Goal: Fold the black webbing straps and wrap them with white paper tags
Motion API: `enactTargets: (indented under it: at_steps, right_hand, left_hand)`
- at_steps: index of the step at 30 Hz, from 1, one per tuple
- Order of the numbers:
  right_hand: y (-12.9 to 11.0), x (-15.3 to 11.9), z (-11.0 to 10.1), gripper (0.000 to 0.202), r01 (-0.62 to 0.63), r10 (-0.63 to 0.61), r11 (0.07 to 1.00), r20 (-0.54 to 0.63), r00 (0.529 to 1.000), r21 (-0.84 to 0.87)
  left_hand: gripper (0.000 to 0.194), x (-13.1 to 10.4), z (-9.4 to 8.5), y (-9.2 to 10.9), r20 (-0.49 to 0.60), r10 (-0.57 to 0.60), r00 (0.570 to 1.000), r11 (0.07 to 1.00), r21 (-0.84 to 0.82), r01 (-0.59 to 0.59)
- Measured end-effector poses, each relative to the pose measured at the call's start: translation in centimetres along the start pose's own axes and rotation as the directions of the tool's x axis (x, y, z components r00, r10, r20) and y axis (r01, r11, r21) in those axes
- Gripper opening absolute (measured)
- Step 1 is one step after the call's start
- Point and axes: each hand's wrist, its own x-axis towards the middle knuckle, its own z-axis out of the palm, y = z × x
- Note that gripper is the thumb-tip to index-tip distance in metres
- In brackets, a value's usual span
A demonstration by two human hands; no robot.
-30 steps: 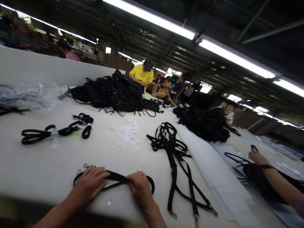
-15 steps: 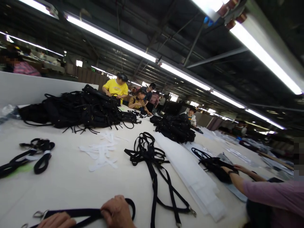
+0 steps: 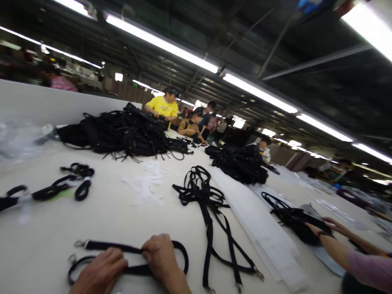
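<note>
A black strap (image 3: 136, 270) with metal clips at its left end lies in loops on the white table (image 3: 55, 253) at the bottom. My left hand (image 3: 102, 267) is closed over the strap's lower run, near its left loop. My right hand (image 3: 161, 255) pinches the strap further right, beside the rounded bend. The fingertips of both hands are partly hidden from view. To the right of my hands lies a tangle of black straps (image 3: 200, 192) with metal clips at its lower ends.
Black bags (image 3: 122, 132) are heaped at the back left, with another pile (image 3: 239, 161) right of centre. White strips (image 3: 147, 183) and white sheets (image 3: 257, 228) lie between. Bundled straps (image 3: 82, 183) sit left. A person's arms (image 3: 339, 241) handle a black bag at right.
The view has shifted, so the scene sits further right. Both hands show more fully, and the strap's left part now curls into a loop beside my left hand.
</note>
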Motion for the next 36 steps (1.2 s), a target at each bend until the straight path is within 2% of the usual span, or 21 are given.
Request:
enactTargets:
  at_steps: [2, 7, 10, 14, 17, 19, 22, 24, 27, 31, 34, 36]
  right_hand:
    - [-0.3, 0.4, -0.2, 0.015, 0.068, -0.067, 0.997, 0.025, 0.997, -0.021]
    - [-0.5, 1.1, 0.3, 0.020, 0.214, -0.214, 0.977, 0.041, 0.976, -0.001]
    - [-0.6, 0.9, 0.4, 0.018, 0.212, -0.213, 0.977, 0.012, 0.977, 0.031]
    - [-0.6, -0.2, 0.0, 0.009, 0.176, -0.175, 0.974, -0.020, 0.984, 0.142]
    - [-0.2, -1.7, -0.3, 0.031, 0.185, -0.184, 0.962, -0.022, 0.983, 0.203]
    - [0.1, -2.5, -0.2, 0.038, 0.184, -0.185, 0.965, -0.011, 0.983, 0.186]
    - [0.4, -2.8, 0.3, 0.031, 0.161, -0.162, 0.980, 0.005, 0.987, 0.121]
    - [0.5, -2.6, 0.3, 0.029, 0.165, -0.166, 0.982, 0.005, 0.986, 0.089]
    - [0.5, -2.9, -0.6, 0.024, 0.181, -0.173, 0.978, -0.084, 0.981, 0.103]
    - [0.1, -6.5, -1.6, 0.026, 0.095, -0.032, 0.969, -0.265, 0.964, 0.227]
    - [-0.4, -10.0, -1.2, 0.007, -0.056, 0.132, 0.941, -0.209, 0.969, 0.334]
    - [-0.5, -11.4, -0.8, 0.002, -0.178, 0.247, 0.912, -0.149, 0.957, 0.370]
  left_hand:
    - [0.023, 0.1, -0.4, 0.3, 0.022, -0.064, 0.998, 0.998, 0.005, 0.064]
    - [0.022, 1.0, -0.9, 0.2, 0.073, -0.102, 0.992, 0.994, -0.035, 0.105]
    - [0.019, 1.5, -1.2, 0.3, 0.128, -0.140, 0.982, 0.987, -0.059, 0.148]
    - [0.019, 1.5, -1.3, 0.4, 0.146, -0.148, 0.978, 0.987, -0.037, 0.155]
    - [0.021, 1.1, -1.0, 0.2, 0.166, -0.149, 0.975, 0.986, -0.052, 0.159]
    - [0.022, 0.8, -0.6, -0.1, 0.161, -0.159, 0.974, 0.982, -0.079, 0.173]
    - [0.032, 0.5, 0.0, -0.2, 0.129, -0.194, 0.972, 0.973, -0.102, 0.208]
    - [0.031, 0.5, 0.1, -0.1, 0.155, -0.196, 0.968, 0.974, -0.087, 0.211]
    - [0.023, 0.4, 0.2, -0.1, 0.218, -0.199, 0.956, 0.978, -0.026, 0.209]
    - [0.023, -0.4, 1.2, -1.4, 0.183, -0.183, 0.966, 0.983, 0.029, 0.181]
    - [0.025, -0.9, 2.3, -2.6, 0.162, -0.136, 0.977, 0.991, 0.031, 0.133]
    - [0.026, -1.0, 2.8, -2.6, 0.148, -0.106, 0.983, 0.994, 0.028, 0.103]
